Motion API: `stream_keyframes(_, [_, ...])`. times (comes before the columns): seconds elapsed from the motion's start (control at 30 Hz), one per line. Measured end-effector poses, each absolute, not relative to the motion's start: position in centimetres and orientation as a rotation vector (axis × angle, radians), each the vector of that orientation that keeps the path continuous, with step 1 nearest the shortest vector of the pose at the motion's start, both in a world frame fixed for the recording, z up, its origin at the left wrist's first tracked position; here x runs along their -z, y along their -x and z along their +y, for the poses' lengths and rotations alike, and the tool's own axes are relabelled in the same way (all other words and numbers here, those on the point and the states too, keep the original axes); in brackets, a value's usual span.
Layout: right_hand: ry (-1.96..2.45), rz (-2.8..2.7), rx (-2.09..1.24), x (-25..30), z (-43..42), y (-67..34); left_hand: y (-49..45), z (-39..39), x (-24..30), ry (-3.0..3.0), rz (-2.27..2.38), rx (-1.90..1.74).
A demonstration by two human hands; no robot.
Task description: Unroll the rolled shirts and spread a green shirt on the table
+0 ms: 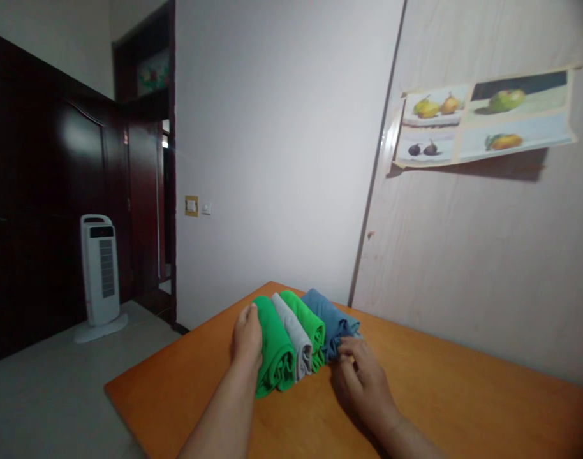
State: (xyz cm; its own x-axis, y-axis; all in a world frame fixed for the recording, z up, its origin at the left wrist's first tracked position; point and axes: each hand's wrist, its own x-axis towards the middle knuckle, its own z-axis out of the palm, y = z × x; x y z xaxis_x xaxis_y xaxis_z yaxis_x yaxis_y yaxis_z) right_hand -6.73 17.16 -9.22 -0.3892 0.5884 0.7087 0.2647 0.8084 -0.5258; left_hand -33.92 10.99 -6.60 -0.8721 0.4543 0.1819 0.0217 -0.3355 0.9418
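Where rolls (293, 328) lie side by side on the table (191, 376), the left grip (247, 336), closure unclear, presumably braces the leftmost roll (272, 341); the half-curled right grip (365, 377) touches the blue roll (323, 312), hold uncertain.

We get soft, rather dim light: a pale sheen on the dark door (57, 172) (otherwise nearly black), a shadow beneath the poster (487, 118), darkened right-hand corners.

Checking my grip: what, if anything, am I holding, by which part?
Can't tell: left hand against the outer side of the leftmost green roll, right hand at the near end of the blue roll.
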Motion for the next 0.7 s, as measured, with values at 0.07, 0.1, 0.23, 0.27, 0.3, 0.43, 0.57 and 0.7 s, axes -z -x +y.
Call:
stream_keyframes(0.07, [0.782,-1.833,-0.499,9.3,18.7,5.9,33.5,11.1,6.4,-0.678,1.801,-2.256])
stream_keyframes(0.1, [0.854,-1.774,-0.552,9.5,19.5,5.5,33.2,11.2,6.3,-0.719,1.925,-2.233])
stream_keyframes(0.23, [1.007,-1.696,-0.722,10.4,21.7,4.6,32.0,11.1,5.3,-0.860,2.374,-2.103])
stream_keyframes(0.27, [1.007,-1.702,-0.753,10.4,21.9,4.7,31.7,10.9,5.0,-0.895,2.439,-2.076])
stream_keyframes(0.3, [1.000,-1.705,-0.780,10.3,22.0,4.9,31.4,10.8,4.8,-0.939,2.486,-2.055])
stream_keyframes(0.43, [0.996,-1.725,-0.888,8.9,22.2,6.5,30.6,10.2,4.1,-1.100,2.542,-2.036])
stream_keyframes(0.57, [1.026,-1.762,-0.938,7.4,22.6,8.0,30.1,9.9,3.8,-1.128,2.585,-2.021])
stream_keyframes(0.7, [1.016,-1.859,-0.985,7.5,21.8,8.9,29.3,9.4,3.1,-1.253,2.538,-2.079])
